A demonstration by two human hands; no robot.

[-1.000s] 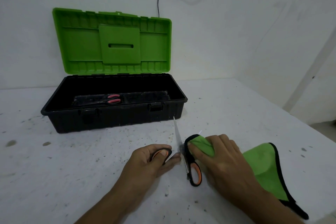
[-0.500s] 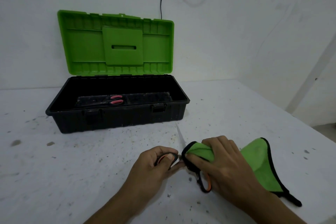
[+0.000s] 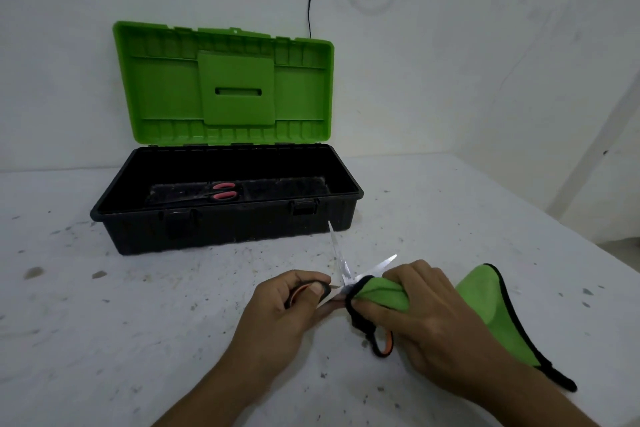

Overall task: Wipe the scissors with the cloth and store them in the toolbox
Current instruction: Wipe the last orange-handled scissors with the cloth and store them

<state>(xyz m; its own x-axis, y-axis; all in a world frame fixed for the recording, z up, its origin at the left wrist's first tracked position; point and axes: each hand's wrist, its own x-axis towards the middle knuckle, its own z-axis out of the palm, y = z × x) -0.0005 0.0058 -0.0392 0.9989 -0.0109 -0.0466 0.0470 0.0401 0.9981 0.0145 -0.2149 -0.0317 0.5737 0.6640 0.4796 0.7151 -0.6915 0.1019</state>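
Fingers [image 3: 300,280] of the left hand [image 3: 277,312] grip one scissors [image 3: 341,262] handle; the right hand [image 3: 429,319] pinches the cloth [image 3: 491,312] at the pivot. Open blades could cut skin should cloth slip.

**Bare hands, bare forearms**

From where I stand, all that shows of the person is two arms, from about mid-forearm down, over the near edge of the surface [image 3: 104,340]. The left hand [image 3: 277,312] and the right hand [image 3: 426,315] are uncovered. The left forearm [image 3: 207,392] and the right forearm [image 3: 526,395] are bare too, with skin running to the bottom of the view. The left thumb's nail [image 3: 316,289] is in plain sight and cut short. Knuckles stand out faintly on the back of the right hand in the dim light. Both wrists look slim. Whatever is worn higher up the arms is out of sight.
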